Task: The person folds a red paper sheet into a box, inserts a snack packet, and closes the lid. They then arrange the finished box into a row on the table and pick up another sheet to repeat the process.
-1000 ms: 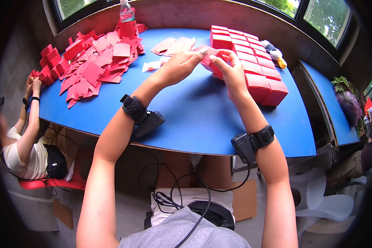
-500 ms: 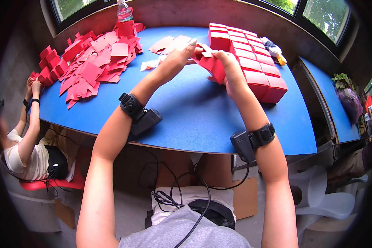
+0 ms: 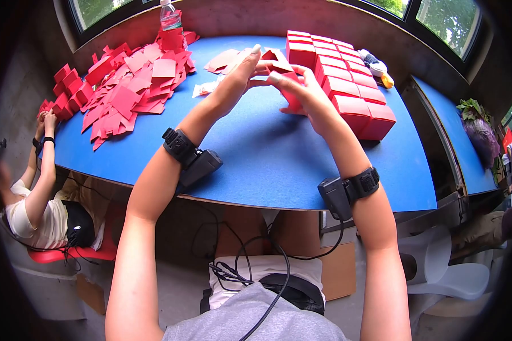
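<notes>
A small red paper box (image 3: 293,95) is held in my right hand (image 3: 312,94), above the blue table. My right thumb lies across its near side, and the other fingers curl around behind and below it. At the upper end of the box, a flap (image 3: 276,55) stands raised. My left hand (image 3: 238,79) is on the left of the box, thumb lifted and apart, fingers stretched towards it. The left fingertips are partly hidden at the box, so their exact contact cannot be made out. Rows of finished-looking red boxes (image 3: 347,85) stand just right of my right hand.
A heap of flat red paper pieces (image 3: 133,85) covers the blue table's (image 3: 233,165) left side, near a water bottle (image 3: 170,17). Pale pieces (image 3: 221,61) and a white packet (image 3: 205,89) lie behind my left wrist. A co-worker (image 3: 40,199) handles red boxes far left.
My left thumb has lifted off the flap and moved up and left. The box has turned in my right hand, whose thumb has shifted left across it.
</notes>
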The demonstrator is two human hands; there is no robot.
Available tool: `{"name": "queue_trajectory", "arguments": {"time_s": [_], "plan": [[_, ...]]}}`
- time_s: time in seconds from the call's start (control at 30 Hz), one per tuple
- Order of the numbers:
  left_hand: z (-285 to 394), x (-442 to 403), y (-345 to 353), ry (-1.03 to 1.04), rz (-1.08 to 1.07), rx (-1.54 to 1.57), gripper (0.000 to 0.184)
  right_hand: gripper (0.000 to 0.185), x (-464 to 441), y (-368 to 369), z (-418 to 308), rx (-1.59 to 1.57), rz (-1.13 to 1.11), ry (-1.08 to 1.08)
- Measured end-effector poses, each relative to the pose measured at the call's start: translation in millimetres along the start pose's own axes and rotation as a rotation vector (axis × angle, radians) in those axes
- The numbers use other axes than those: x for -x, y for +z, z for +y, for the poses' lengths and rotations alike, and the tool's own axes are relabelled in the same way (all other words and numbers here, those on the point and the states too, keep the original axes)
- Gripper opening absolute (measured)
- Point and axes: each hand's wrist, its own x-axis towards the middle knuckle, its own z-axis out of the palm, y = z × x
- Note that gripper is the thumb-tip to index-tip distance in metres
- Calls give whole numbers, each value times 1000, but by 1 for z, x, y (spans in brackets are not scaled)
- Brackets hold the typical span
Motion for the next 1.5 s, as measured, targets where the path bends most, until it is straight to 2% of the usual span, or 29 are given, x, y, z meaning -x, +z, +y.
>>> {"name": "queue_trajectory", "arguments": {"time_s": [0.03,0.13,0.17,0.27,0.33,0.37,0.4,0.47,0.5,0.57,0.67,0.8,0.93,1.1,1.23,1.3,1.33,1.43,1.5], "plan": [[2,1,1,15,27,-47,64,109,-1,1,0,146,-9,-32],[4,2,3,50,74,-158,65,107,3,4,3,469,-32,-247],[5,2,4,67,93,-222,65,107,0,4,5,469,-32,-248],[15,5,6,90,118,-301,64,103,-3,-2,6,460,26,-273],[14,3,4,98,90,-312,63,101,-1,-6,2,842,196,-415],[13,3,3,106,63,-323,62,101,-1,-6,-1,874,208,-369],[13,3,3,106,63,-322,62,101,-1,-6,0,874,208,-369],[13,4,5,156,49,-346,61,94,-1,-5,1,830,284,-662],[13,4,4,156,47,-345,61,94,-2,-3,3,830,286,-661],[11,3,0,151,23,-239,57,82,-6,0,5,498,33,-823],[12,3,0,177,21,-298,53,71,-2,-2,-2,470,-90,-784],[15,2,0,113,22,-179,51,60,-1,-2,-2,438,-41,-743],[10,1,-4,146,41,-209,40,60,-2,-3,-2,476,-50,-748],[6,1,-4,73,77,-213,21,64,-3,-3,3,490,-86,-677],[4,0,-10,107,62,-225,21,68,-2,-3,3,445,-90,-614],[1,-1,-12,113,110,-125,21,76,-4,-5,3,329,-189,-462],[0,-1,-15,113,110,-125,21,76,-6,-7,3,329,-189,-462],[-3,0,-18,61,105,-94,22,87,-11,-18,2,284,-334,-360],[-3,1,-18,-10,133,-78,22,90,-11,-20,5,329,-304,-360]]}}
